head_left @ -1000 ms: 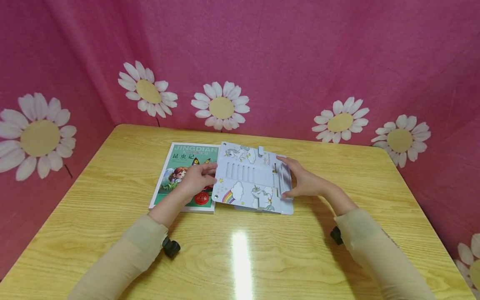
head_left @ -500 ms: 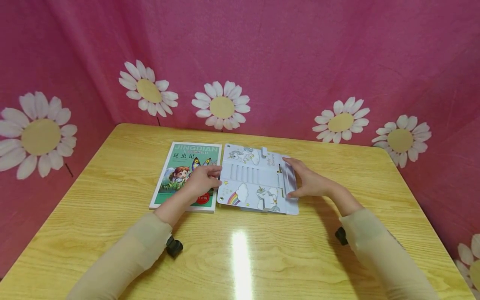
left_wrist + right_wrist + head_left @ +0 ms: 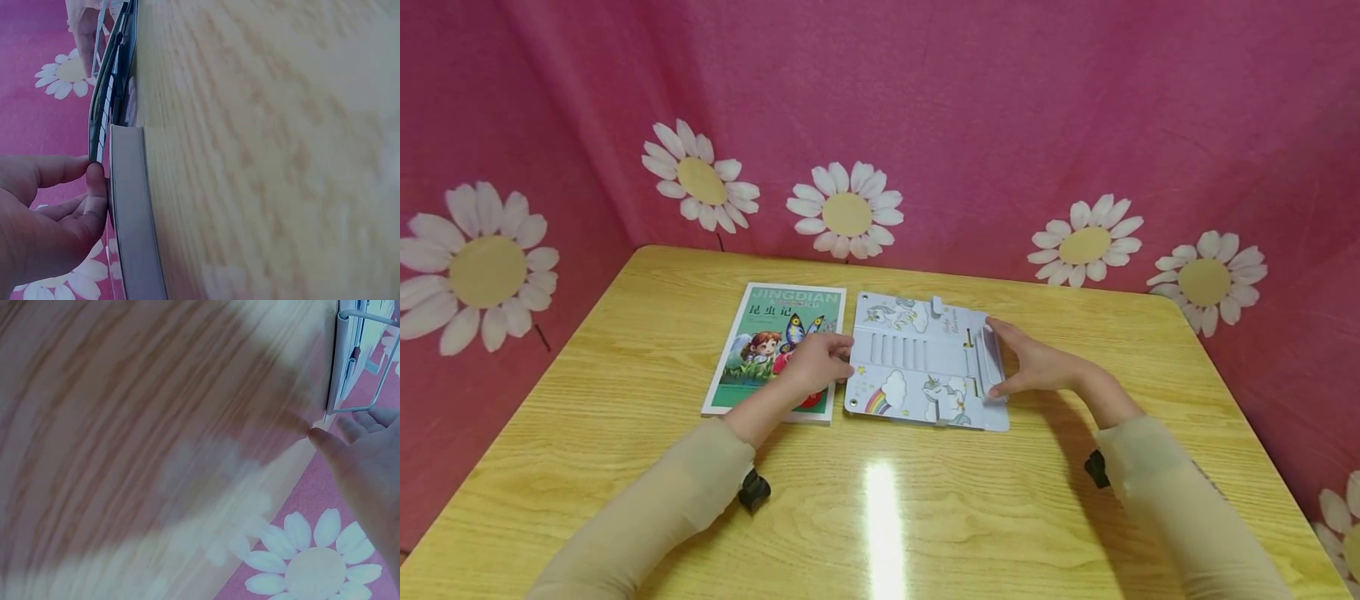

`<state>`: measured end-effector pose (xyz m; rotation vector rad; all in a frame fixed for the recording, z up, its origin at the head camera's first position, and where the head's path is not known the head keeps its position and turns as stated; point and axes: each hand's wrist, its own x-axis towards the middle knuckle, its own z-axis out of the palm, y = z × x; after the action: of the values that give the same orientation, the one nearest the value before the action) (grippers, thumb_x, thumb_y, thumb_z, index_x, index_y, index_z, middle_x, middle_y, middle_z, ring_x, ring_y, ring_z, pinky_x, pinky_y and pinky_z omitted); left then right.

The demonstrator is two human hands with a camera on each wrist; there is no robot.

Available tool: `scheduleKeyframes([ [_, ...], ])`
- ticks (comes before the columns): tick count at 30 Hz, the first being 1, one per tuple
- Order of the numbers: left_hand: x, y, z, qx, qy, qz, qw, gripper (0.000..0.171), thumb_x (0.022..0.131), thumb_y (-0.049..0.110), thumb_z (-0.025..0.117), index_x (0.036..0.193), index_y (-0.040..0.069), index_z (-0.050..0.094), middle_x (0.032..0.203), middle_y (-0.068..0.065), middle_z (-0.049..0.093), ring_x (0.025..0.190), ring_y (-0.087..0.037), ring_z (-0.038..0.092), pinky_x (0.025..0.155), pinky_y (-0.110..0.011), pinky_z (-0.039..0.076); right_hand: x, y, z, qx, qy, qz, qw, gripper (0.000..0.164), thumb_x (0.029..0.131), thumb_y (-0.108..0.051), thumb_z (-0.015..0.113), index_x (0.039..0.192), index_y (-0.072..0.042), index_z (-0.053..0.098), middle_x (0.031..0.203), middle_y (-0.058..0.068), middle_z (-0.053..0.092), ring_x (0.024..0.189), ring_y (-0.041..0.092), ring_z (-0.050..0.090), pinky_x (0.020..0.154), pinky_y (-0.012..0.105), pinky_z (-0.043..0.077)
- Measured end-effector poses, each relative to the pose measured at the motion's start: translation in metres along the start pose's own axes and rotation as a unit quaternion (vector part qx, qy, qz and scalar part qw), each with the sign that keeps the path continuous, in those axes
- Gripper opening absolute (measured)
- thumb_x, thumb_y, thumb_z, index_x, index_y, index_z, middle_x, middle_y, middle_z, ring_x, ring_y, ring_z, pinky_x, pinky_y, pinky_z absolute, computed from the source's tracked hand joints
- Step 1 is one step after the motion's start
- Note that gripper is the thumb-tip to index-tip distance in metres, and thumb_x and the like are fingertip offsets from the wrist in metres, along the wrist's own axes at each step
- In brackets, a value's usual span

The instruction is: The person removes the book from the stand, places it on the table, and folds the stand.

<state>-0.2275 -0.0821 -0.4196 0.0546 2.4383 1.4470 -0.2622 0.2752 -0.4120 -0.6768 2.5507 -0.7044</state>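
A white book stand point(image 3: 910, 354) printed with unicorns and a rainbow lies folded nearly flat to the right of a green-covered book point(image 3: 760, 325). My left hand point(image 3: 812, 364) reaches over the book and pinches the stand's left edge between thumb and fingers. In the left wrist view, that edge sits slightly above the book point(image 3: 131, 212). My right hand point(image 3: 1037, 364) spans the stand's right end, thumb near the front and fingers farther back. From the right wrist, the fingers point(image 3: 359, 425) meet a wire part of the stand point(image 3: 378, 394); their tips are partly hidden.
Both things are on a wooden table point(image 3: 820, 517) with a bright light reflection at its front. A pink curtain point(image 3: 925, 108) with daisies hangs behind and at both sides. Dark wrist cameras stick out under both sleeves.
Both hands have moved right with the book stand, lowering it flatter. Its left edge has shifted off the book, leaving a narrow gap. The book has stayed in place.
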Motion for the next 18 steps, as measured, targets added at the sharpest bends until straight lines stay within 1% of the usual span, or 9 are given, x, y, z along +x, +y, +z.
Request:
scheduleKeyframes([
  [4, 0.0017, 0.0, 0.0017, 0.028, 0.006, 0.0, 0.9996, 0.052, 0.084, 0.006, 0.068, 0.133, 0.004, 0.053, 0.122, -0.013, 0.062, 0.084, -0.016, 0.065, 0.08, -0.03, 0.053, 0.0003, 0.0026, -0.0009, 0.001, -0.002, 0.001, 1.0, 0.121, 0.069, -0.044, 0.082, 0.152, -0.008, 0.002, 0.157, 0.017, 0.0, 0.143, 0.038, 0.005, 0.112, 0.058, 0.014],
  [9, 0.0022, 0.0014, 0.0019, 0.043, 0.004, 0.003, 0.9991, 0.052, 0.083, 0.005, 0.068, 0.133, 0.003, 0.053, 0.12, -0.014, 0.063, 0.076, -0.014, 0.065, 0.075, -0.027, 0.053, 0.0016, 0.0035, -0.0013, 0.002, -0.001, 0.002, 1.0, 0.12, 0.068, -0.043, 0.082, 0.152, -0.008, 0.004, 0.157, 0.017, 0.002, 0.143, 0.038, 0.006, 0.112, 0.058, 0.013],
  [11, 0.0021, 0.0021, 0.002, 0.058, 0.003, 0.009, 0.9983, 0.052, 0.083, 0.005, 0.069, 0.133, 0.003, 0.053, 0.119, -0.013, 0.064, 0.078, -0.014, 0.065, 0.075, -0.027, 0.052, 0.0019, 0.0028, -0.0016, 0.002, -0.001, 0.002, 1.0, 0.121, 0.068, -0.043, 0.083, 0.152, -0.007, 0.004, 0.157, 0.017, 0.002, 0.143, 0.037, 0.006, 0.112, 0.058, 0.014],
  [15, 0.0007, 0.0035, 0.0024, 0.098, 0.011, 0.034, 0.9945, 0.052, 0.081, 0.005, 0.07, 0.131, 0.0, 0.054, 0.113, -0.012, 0.067, 0.086, -0.016, 0.064, 0.079, -0.029, 0.052, 0.0022, 0.0017, -0.0019, 0.001, -0.001, 0.001, 1.0, 0.122, 0.067, -0.043, 0.083, 0.152, -0.006, 0.004, 0.157, 0.018, 0.002, 0.143, 0.038, 0.006, 0.112, 0.058, 0.013],
  [18, -0.0008, 0.0045, 0.003, 0.118, 0.02, 0.053, 0.9914, 0.052, 0.08, 0.004, 0.071, 0.128, -0.003, 0.055, 0.109, -0.013, 0.068, 0.088, -0.017, 0.063, 0.078, -0.029, 0.053, 0.0025, 0.0012, -0.0021, 0.0, -0.002, 0.001, 1.0, 0.122, 0.067, -0.043, 0.083, 0.152, -0.005, 0.004, 0.157, 0.018, 0.002, 0.143, 0.038, 0.005, 0.112, 0.059, 0.013],
])
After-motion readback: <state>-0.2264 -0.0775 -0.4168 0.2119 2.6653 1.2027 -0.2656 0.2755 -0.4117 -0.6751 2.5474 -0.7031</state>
